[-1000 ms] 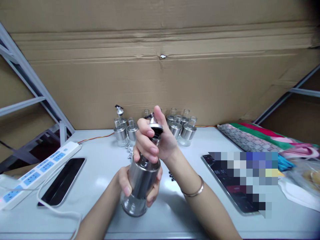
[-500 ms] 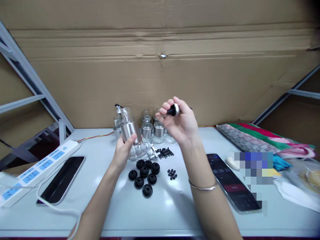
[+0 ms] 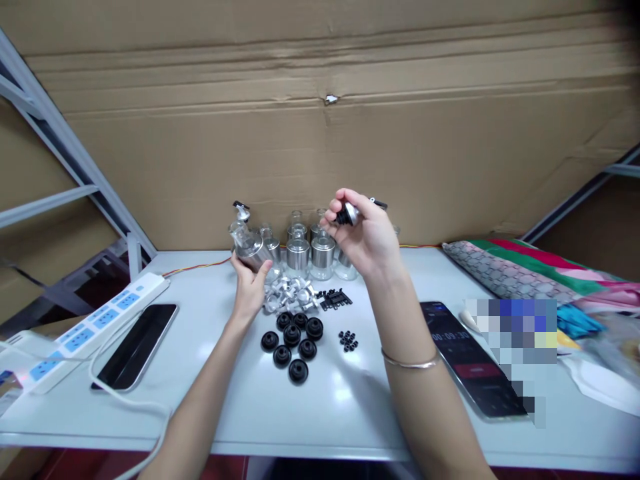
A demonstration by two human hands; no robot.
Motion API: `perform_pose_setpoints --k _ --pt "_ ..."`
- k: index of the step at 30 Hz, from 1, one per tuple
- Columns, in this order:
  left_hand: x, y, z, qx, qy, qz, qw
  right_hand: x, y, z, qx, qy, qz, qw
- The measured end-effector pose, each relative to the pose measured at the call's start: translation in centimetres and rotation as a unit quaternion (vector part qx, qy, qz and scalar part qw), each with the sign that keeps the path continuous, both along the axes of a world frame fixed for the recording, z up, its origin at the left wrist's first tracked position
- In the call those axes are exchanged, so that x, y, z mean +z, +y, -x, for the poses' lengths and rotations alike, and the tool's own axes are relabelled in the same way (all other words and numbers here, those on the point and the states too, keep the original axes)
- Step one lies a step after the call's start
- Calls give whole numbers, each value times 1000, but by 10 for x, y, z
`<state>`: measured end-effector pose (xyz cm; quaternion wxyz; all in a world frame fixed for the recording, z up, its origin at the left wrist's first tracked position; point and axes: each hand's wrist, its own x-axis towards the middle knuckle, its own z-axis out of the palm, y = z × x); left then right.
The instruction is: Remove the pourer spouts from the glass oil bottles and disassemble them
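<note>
My left hand [image 3: 250, 283] is closed round a glass bottle with a steel sleeve [image 3: 249, 245], tilted and held low by the other bottles at the back of the white table [image 3: 350, 407]. My right hand [image 3: 367, 237] is raised above the table, pinching a black and silver spout cap [image 3: 346, 214] between thumb and fingers. Below my hands lie a heap of small silver parts [image 3: 290, 297], several black rubber stoppers [image 3: 293, 343], a cluster of black clips [image 3: 334, 299] and tiny black rings [image 3: 348, 341].
More steel-sleeved bottles [image 3: 310, 252] stand against the cardboard wall [image 3: 320, 133]. A white power strip [image 3: 95, 320] and a dark phone [image 3: 135, 347] lie at the left. A tablet showing a timer [image 3: 470, 357], folded cloth [image 3: 525, 277] and plastic bags lie at the right.
The cap came off the bottle into my right hand. My left hand carried the bottle from in front of me to the back row of bottles, uncovering the parts on the table.
</note>
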<state>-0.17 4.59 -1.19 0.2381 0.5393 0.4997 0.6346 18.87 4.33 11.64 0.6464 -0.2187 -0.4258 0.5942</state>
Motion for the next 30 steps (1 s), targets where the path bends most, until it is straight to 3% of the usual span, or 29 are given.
perform_pose_setpoints --k 6,12,16,22,30 --pt "-7 8 3 15 24 -23 999 1 0 1 -3 17 14 1000" --pt "-3 18 -11 45 81 -30 995 0 0 5 1 12 6 1000" --pt "-2 27 -18 59 87 0 994 0 -1 3 -10 -1 -9 1000" --pt "-14 36 -20 71 76 22 994 0 -1 -4 -40 -16 -53 998" --pt "-18 41 -17 67 86 64 992 3 -3 -7 -69 -33 -55 996"
